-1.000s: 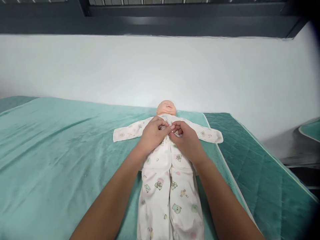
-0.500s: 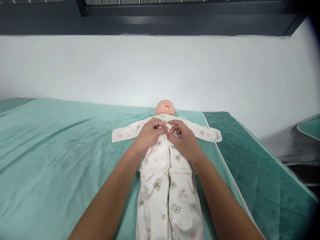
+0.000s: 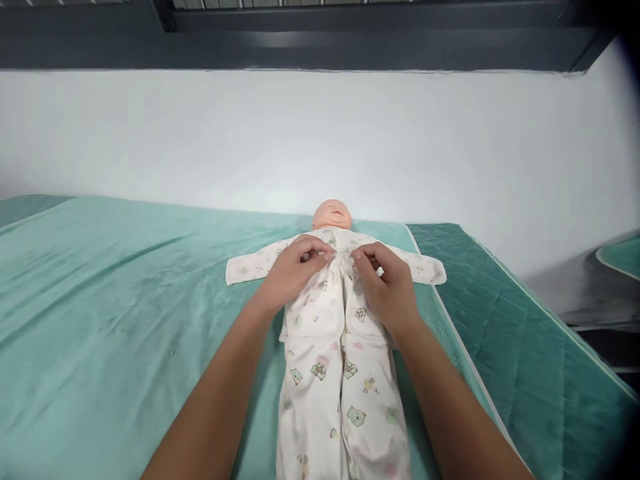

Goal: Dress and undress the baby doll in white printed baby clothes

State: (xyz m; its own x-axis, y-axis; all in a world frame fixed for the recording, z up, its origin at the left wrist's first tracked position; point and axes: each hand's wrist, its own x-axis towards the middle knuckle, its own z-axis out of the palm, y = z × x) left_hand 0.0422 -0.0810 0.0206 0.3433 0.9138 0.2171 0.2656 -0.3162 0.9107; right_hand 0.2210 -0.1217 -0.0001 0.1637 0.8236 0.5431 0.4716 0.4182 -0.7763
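A baby doll lies on its back with its arms spread wide. It wears a white baby shirt printed with small animals, and matching pants. On the left side of the chest, my left hand pinches the shirt's front between thumb and fingers. Across from it, my right hand is closed in a pinch on the cloth at the right side of the front opening. Small pale buttons run down the middle of the shirt; the fingers partly cover them.
A light green sheet covers the bed under the doll. To the right lies a darker quilted green mat. Behind stands a white wall, and a dark metal bed frame crosses overhead.
My right hand has shifted slightly right, away from the left hand, so the gap between the fingertips is wider. My left hand stays at the shirt's front.
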